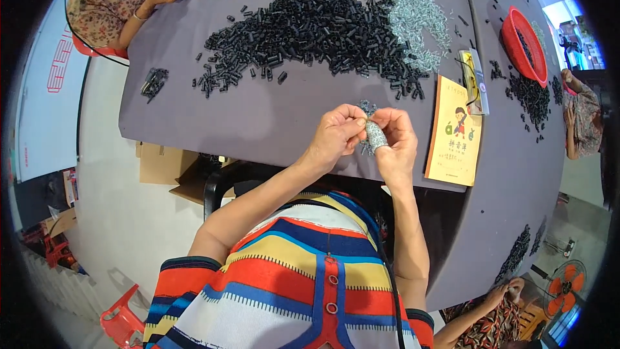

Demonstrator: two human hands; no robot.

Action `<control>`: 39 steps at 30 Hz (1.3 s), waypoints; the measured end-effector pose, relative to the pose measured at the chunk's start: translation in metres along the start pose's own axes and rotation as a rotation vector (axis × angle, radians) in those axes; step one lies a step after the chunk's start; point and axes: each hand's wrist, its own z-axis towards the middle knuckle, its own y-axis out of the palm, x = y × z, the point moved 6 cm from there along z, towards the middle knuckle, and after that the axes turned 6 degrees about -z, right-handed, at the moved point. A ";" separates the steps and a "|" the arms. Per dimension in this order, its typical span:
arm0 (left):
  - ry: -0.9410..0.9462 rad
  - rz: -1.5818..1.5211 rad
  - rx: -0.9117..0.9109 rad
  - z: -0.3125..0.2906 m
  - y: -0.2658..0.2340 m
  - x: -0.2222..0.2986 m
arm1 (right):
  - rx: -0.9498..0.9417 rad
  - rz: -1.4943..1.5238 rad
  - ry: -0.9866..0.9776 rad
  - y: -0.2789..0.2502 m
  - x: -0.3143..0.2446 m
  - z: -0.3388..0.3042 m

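I'm pinching a small part between L hand and R hand fingertips, over table edge. Risk, imo: grip slipping, so part's dropping off edge, away from black tube pile.

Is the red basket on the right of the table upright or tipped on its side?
Tipped. The red basket shows its open mouth sideways toward the black pieces on the grey table.

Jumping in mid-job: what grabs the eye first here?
The big heap of small black tubes across the far grey table, with silvery springs at its right. Nearer, the left hand and right hand meet over a small part; a yellow booklet lies right.
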 end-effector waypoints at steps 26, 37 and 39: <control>0.048 -0.027 -0.079 0.000 -0.006 0.004 | -0.066 0.051 0.142 0.003 0.002 0.006; 0.116 0.172 -0.077 -0.006 -0.002 0.013 | -0.073 0.053 0.140 0.004 0.000 0.007; 0.165 0.455 -0.029 -0.007 -0.004 0.019 | -0.077 -0.005 0.107 0.002 0.001 0.007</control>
